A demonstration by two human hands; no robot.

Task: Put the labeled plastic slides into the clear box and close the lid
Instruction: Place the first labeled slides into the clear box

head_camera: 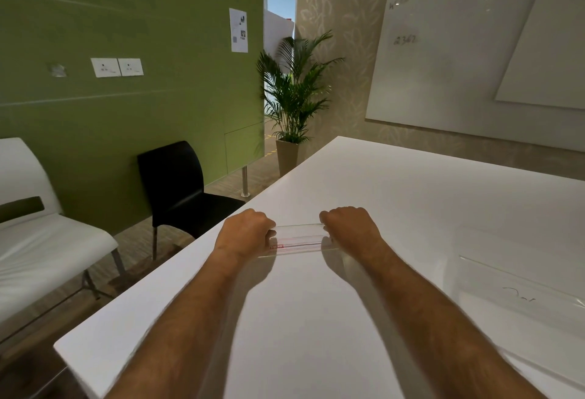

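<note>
A small clear box (pixel 299 240) lies on the white table (pixel 411 196) straight ahead of me. Thin slides with red label marks show through its near side. My left hand (pixel 243 232) grips the box's left end with fingers curled over it. Gripping the right end the same way is my right hand (pixel 351 227). Both ends of the box are hidden under my fingers, and I cannot tell whether its lid is fully down.
A clear plastic bag (pixel 519 300) with a dark scribble lies on the table at the right. The table's left edge runs close beside my left forearm. Past it stand a black chair (pixel 177 183) and a white chair (pixel 34 240). A potted palm (pixel 294 94) stands beyond the far corner.
</note>
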